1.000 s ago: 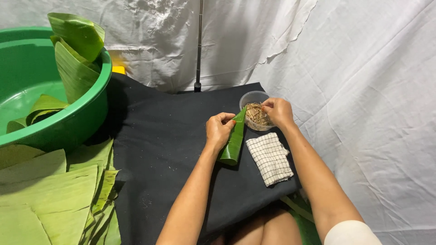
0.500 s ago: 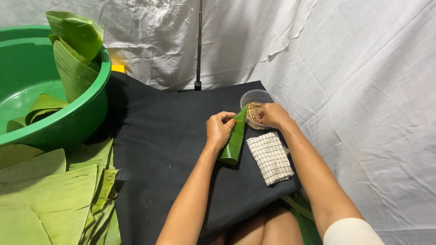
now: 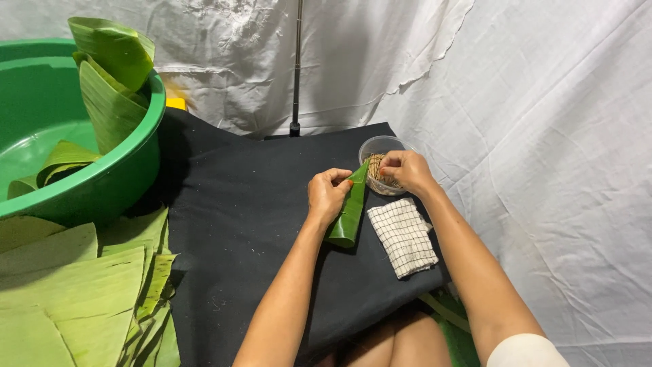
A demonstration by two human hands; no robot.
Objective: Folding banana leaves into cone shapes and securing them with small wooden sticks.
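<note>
My left hand (image 3: 327, 195) grips a rolled green banana-leaf cone (image 3: 349, 211) that lies slanted on the black cloth (image 3: 231, 224), its pointed tip up toward the bowl. My right hand (image 3: 406, 170) rests over a small clear plastic bowl (image 3: 377, 146) holding brownish strands, fingers curled into the contents beside the cone's tip. A folded white checked cloth (image 3: 403, 236) lies just below the right wrist, to the right of the cone.
A large green plastic basin (image 3: 81, 183) with leaf pieces (image 3: 109, 75) stands at the left. Flat banana leaves (image 3: 75, 285) are stacked at the lower left. A thin black pole (image 3: 296, 68) rises behind the cloth. White sheeting (image 3: 543, 136) covers back and right.
My right hand has lowered from above the bowl onto its contents. The left hand and the leaf cone have stayed in place.
</note>
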